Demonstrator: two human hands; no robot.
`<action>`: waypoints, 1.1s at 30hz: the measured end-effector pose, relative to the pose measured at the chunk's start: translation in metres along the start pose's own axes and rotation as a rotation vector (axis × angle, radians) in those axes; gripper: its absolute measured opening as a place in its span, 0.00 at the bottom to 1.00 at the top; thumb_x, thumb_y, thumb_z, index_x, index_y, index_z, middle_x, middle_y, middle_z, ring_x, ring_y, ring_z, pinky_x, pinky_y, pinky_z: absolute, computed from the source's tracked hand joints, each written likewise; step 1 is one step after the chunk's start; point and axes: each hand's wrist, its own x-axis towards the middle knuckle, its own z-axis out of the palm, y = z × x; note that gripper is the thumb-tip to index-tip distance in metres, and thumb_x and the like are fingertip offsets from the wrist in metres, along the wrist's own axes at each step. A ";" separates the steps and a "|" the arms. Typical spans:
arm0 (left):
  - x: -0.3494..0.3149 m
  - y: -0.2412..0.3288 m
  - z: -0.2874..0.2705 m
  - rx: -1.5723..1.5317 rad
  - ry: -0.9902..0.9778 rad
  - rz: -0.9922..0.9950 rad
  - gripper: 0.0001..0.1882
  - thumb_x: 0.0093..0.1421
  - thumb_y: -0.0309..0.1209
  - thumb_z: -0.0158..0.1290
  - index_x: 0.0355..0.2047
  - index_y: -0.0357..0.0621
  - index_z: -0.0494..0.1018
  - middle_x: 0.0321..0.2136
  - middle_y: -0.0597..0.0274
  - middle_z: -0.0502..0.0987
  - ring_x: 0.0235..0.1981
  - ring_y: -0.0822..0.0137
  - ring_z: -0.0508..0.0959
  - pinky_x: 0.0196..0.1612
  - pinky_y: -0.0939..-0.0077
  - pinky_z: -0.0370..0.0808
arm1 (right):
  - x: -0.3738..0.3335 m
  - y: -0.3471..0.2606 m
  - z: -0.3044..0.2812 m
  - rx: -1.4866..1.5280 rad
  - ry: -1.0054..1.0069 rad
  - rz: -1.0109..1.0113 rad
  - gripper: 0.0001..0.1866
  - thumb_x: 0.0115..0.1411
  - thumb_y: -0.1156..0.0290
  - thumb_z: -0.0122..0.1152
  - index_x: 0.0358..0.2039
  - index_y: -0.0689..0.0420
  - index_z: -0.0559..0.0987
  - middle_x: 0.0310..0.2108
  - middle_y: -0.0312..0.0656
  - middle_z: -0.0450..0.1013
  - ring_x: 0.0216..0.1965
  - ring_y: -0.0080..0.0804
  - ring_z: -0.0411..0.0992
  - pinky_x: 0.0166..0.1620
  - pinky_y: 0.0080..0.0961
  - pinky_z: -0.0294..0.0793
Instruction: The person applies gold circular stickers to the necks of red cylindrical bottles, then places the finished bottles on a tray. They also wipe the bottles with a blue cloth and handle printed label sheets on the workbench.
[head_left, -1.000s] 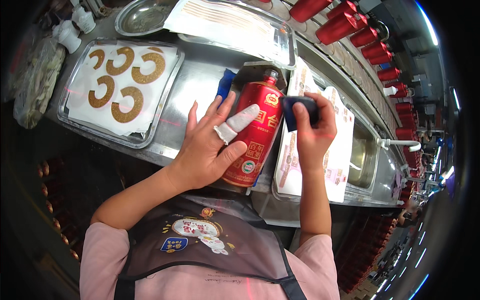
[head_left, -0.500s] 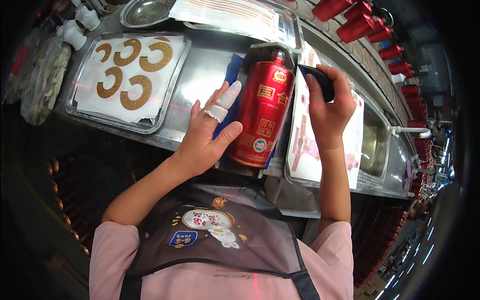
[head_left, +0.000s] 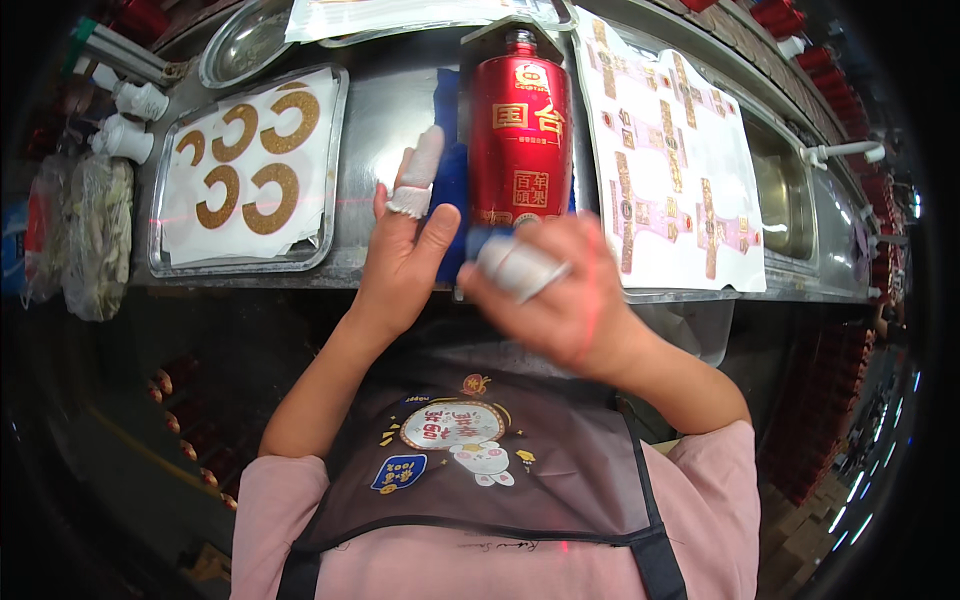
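Observation:
A red bottle [head_left: 520, 130] with gold markings lies on a blue pad [head_left: 455, 175] on the steel counter [head_left: 385, 110], neck pointing away from me. My left hand [head_left: 405, 255] lies flat on the pad against the bottle's left side, fingers apart, one finger wrapped in white tape. My right hand [head_left: 560, 295] is blurred at the bottle's base, also with a taped finger. Whether it grips anything is unclear.
A steel tray [head_left: 335, 170] at left holds a white sheet of gold C-shaped stickers [head_left: 250, 170]. A sheet of pink and gold labels [head_left: 670, 180] lies right of the bottle, with a sink basin [head_left: 785, 190] beyond. A metal bowl [head_left: 245, 40], white caps [head_left: 130, 100] and bags [head_left: 95, 230] are at left.
The bottle has turned from slanted to straight away from me. My right hand dropped from the dark object near the bottle's top down to its base. My left hand stayed beside it.

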 end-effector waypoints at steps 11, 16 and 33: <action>-0.015 0.012 -0.009 -0.098 -0.082 -0.054 0.37 0.72 0.37 0.47 0.74 0.37 0.46 0.73 0.51 0.52 0.72 0.61 0.54 0.71 0.64 0.49 | -0.032 0.001 -0.008 0.086 0.060 0.116 0.18 0.38 0.78 0.73 0.36 0.57 0.86 0.34 0.38 0.79 0.31 0.33 0.72 0.31 0.30 0.70; -0.017 0.020 -0.010 -0.001 -0.105 0.066 0.43 0.68 0.48 0.52 0.73 0.38 0.49 0.72 0.46 0.53 0.74 0.52 0.51 0.73 0.51 0.31 | -0.022 0.006 -0.012 0.324 -0.028 0.243 0.15 0.45 0.79 0.75 0.37 0.56 0.85 0.31 0.40 0.79 0.32 0.34 0.76 0.33 0.28 0.74; 0.009 0.035 0.021 0.545 -0.041 0.316 0.55 0.45 0.46 0.73 0.67 0.37 0.56 0.64 0.45 0.65 0.65 0.41 0.65 0.71 0.33 0.44 | 0.041 0.088 -0.005 0.346 0.367 0.626 0.09 0.51 0.77 0.69 0.33 0.57 0.80 0.29 0.42 0.77 0.30 0.39 0.76 0.35 0.31 0.75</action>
